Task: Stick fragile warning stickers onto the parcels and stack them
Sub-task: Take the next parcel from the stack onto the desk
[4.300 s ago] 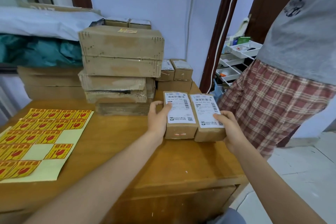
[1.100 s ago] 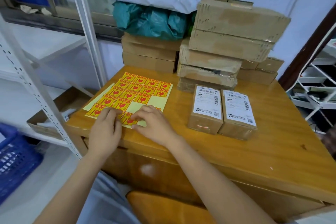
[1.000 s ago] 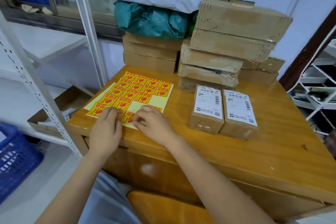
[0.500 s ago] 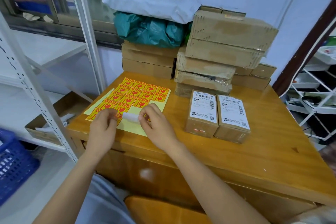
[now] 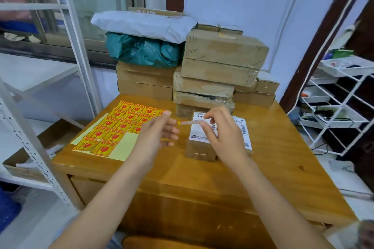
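parcels [image 5: 199, 143] with labels: 2 are seen | sticker sheet [image 5: 121, 127]: 1 | peeled sticker [image 5: 187, 122]: 1 (held) | hands: 2 are counted

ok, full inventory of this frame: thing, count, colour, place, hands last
table: 1, orange-brown wood, centre.
sticker sheet: 1, pale yellow backing, red-and-yellow stickers, table's left part.
small parcels: 2, brown with white labels, side by side at table centre, partly hidden by the right hand.
stacked boxes: several, brown cardboard, back of table.
bags: 2, white over teal, on the left rear boxes.
wire rack: 1, white, far right.
metal shelving: 1, white, left.
peeled sticker: 1, seen edge-on, between the hands above the parcels.
left hand: fingers loose, beside the sticker.
right hand: pinching the sticker.
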A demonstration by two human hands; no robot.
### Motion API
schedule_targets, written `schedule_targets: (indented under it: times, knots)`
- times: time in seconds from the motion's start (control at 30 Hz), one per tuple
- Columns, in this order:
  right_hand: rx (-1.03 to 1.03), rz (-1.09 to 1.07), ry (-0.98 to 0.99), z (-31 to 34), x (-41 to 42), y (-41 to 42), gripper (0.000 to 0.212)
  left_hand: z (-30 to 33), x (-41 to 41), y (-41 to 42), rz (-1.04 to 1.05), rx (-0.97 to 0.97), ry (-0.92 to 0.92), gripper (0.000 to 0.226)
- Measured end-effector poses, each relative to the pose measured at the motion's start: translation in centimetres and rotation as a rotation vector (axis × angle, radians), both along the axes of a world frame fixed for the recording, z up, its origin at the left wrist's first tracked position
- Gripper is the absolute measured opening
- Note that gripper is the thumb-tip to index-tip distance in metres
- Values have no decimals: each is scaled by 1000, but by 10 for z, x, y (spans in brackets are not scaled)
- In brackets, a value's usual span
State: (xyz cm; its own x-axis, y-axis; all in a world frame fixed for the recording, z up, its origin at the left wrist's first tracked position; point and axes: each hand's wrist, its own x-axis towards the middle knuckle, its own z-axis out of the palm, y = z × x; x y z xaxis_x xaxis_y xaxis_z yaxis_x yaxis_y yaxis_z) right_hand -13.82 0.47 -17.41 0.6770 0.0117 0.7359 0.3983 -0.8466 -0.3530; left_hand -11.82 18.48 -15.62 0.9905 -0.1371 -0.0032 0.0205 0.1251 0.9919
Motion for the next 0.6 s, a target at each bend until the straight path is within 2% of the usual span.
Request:
schedule_targets:
  times: [0.13, 0.23, 0.33, 0.4, 0.43, 0.5, 0.6]
  knots:
    - [-89, -54, -77, -4, -9, -15, 55, 9, -9, -31, -66, -78, 82, 21]
    - [-127, -90, -106, -7, -12, -21, 53, 8, -10, -44, -19, -3, 23, 6]
    - [-176, -97, -86, -13, -12, -27, 46, 5, -3, -49, 22, 59, -46, 11]
    - [-209, -62, 5, -16, -12, -32, 46, 3, 3, -49, 30, 84, -82, 15]
    - [-178, -25, 93, -15, -11, -34, 49, 1, 7, -49, 33, 92, -103, 16]
    - [16, 49, 286, -10, -10, -39, 54, -3, 15, -49, 41, 124, -151, 17]
    - [278, 54, 335, -1, 1, -44, 33, -7, 24, -52, 28, 170, -216, 16]
